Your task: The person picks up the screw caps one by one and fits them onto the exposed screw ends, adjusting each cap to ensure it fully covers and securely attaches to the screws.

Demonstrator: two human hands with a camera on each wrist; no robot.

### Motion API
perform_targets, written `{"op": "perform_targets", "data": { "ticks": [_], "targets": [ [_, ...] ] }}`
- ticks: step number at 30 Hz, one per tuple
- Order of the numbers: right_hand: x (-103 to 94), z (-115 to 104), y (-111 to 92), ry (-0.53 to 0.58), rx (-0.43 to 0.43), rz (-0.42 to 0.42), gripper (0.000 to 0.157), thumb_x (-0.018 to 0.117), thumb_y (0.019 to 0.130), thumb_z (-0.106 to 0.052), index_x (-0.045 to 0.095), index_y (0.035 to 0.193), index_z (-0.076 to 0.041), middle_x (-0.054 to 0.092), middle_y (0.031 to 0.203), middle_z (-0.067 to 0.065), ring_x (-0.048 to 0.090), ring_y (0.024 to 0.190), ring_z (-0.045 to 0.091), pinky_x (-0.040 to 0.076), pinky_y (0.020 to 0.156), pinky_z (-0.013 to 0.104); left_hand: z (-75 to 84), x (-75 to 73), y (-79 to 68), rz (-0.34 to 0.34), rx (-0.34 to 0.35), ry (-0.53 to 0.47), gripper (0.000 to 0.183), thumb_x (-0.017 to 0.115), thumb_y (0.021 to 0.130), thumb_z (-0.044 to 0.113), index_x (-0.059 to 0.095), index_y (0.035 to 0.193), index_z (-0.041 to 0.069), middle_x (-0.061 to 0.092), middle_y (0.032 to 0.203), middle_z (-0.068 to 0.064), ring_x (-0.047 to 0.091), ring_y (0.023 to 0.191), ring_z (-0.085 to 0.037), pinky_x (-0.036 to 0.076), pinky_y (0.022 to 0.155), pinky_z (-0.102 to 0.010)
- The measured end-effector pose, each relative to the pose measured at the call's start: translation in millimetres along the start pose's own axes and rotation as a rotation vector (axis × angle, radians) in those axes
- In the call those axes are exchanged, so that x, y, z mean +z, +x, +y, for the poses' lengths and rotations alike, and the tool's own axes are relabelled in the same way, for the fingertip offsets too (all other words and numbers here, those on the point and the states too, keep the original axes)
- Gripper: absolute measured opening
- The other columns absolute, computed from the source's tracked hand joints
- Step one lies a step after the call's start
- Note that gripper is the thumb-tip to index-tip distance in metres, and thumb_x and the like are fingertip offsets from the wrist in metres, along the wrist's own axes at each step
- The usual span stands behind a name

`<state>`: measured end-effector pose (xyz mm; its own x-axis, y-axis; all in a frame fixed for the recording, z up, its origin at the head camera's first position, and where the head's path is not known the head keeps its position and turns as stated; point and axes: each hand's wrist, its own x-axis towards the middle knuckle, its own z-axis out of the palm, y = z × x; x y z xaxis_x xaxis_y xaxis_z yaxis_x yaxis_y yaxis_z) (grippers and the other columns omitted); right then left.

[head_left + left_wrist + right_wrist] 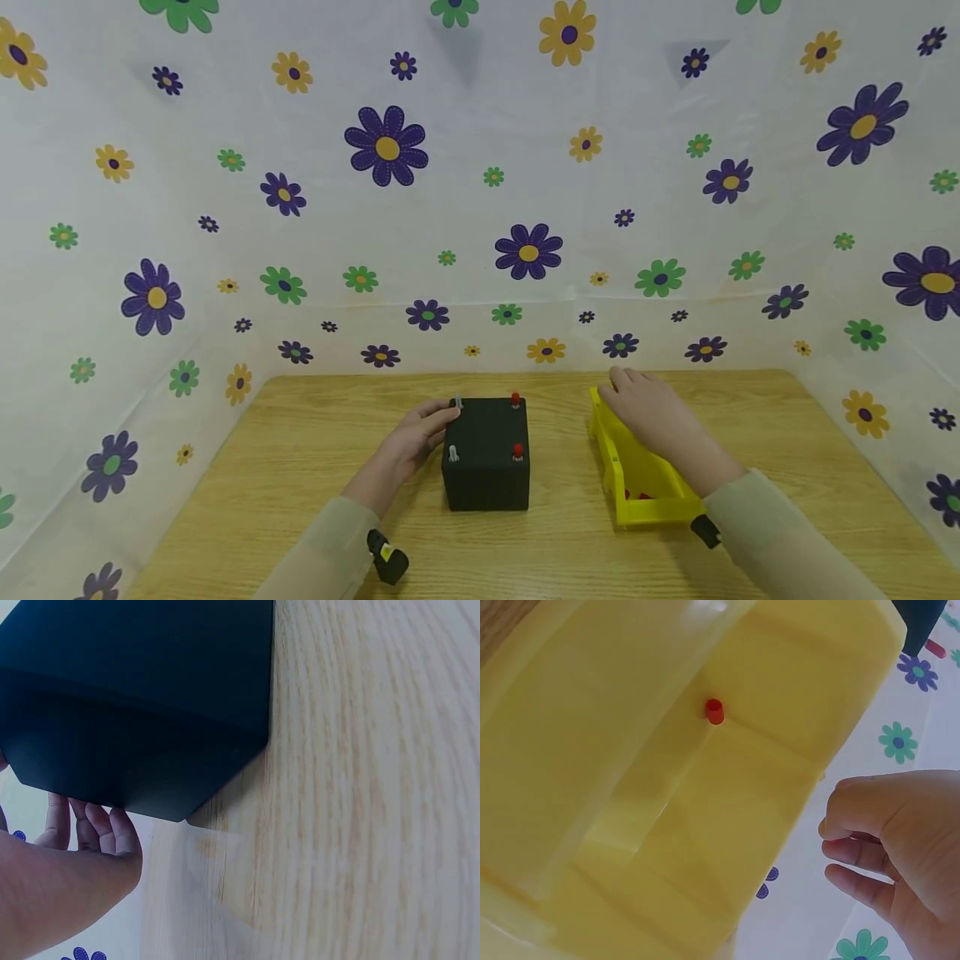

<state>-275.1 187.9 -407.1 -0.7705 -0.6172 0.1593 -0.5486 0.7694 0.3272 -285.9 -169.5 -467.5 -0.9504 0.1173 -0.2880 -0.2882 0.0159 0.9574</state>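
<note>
A black box [486,450] stands on the table with toggle switches on its top corners. The two right switches wear red caps [517,451]; the two left ones show bare metal levers [453,453]. My left hand [416,437] rests at the box's far left corner, a fingertip on the top edge beside the far lever, other fingers along its side [105,829]. Over the far end of a yellow bin [618,475], my right hand [651,408] pinches a small red cap [832,840], mostly hidden by its fingertips. Another red cap [715,712] lies inside the bin.
The wooden table [330,483] ends at a white flowered cloth [450,208] that stands behind and on both sides. The bin sits right of the box, with a strip of table between them. A black camera [387,560] is strapped to the left wrist.
</note>
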Motion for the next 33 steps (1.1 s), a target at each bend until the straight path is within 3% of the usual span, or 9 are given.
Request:
{"op": "perform_targets", "data": {
  "ticks": [4,9,18,24,33],
  "targets": [
    [-1.7,-1,0,-0.014,-0.017,0.018,0.037,0.087,0.083,0.004,0.061,0.107,-0.007,0.052,0.092,0.007,0.049,0.08,0.02,0.054,0.072,0.028,-0.8,-0.5,-0.5,-0.007,-0.002,0.005,0.045,0.062,0.107,0.02,0.056,0.144,-0.004,0.063,0.143,-0.018,0.066,0.122,-0.025,0.03,0.129,-0.056],
    [-2.6,-2,2,-0.023,-0.03,0.025,0.039,0.088,0.083,0.002,0.061,0.109,-0.007,0.055,0.096,0.008,0.051,0.082,0.021,0.057,0.076,0.029,-2.0,-0.9,0.7,-0.005,-0.004,-0.001,0.045,0.061,0.107,0.019,0.055,0.145,-0.004,0.058,0.149,-0.021,0.057,0.137,-0.037,0.029,0.13,-0.057],
    [-3.3,-6,5,-0.013,-0.045,0.018,0.04,0.088,0.084,0.001,0.062,0.113,-0.007,0.059,0.102,0.009,0.053,0.084,0.021,0.058,0.077,0.03,-1.2,-0.5,-1.6,-0.01,0.007,0.005,0.045,0.061,0.107,0.021,0.055,0.144,-0.004,0.062,0.144,-0.018,0.063,0.128,-0.027,0.03,0.13,-0.056],
    [-5.2,-9,5,-0.034,-0.062,0.03,0.039,0.088,0.084,0.001,0.06,0.11,-0.006,0.058,0.102,0.01,0.052,0.084,0.021,0.057,0.074,0.03,-0.2,0.1,-2.9,-0.001,0.001,0.004,0.045,0.062,0.106,0.021,0.056,0.144,-0.004,0.066,0.139,-0.013,0.068,0.112,-0.015,0.032,0.128,-0.054],
    [-3.9,-14,9,-0.031,-0.069,0.061,0.037,0.088,0.085,0.0,0.061,0.11,-0.006,0.057,0.101,0.009,0.053,0.084,0.021,0.057,0.077,0.03,-1.7,-0.3,-0.1,0.004,0.012,0.003,0.042,0.062,0.106,0.02,0.058,0.141,-0.003,0.067,0.137,-0.013,0.066,0.119,-0.021,0.032,0.129,-0.055]
  ]
}}
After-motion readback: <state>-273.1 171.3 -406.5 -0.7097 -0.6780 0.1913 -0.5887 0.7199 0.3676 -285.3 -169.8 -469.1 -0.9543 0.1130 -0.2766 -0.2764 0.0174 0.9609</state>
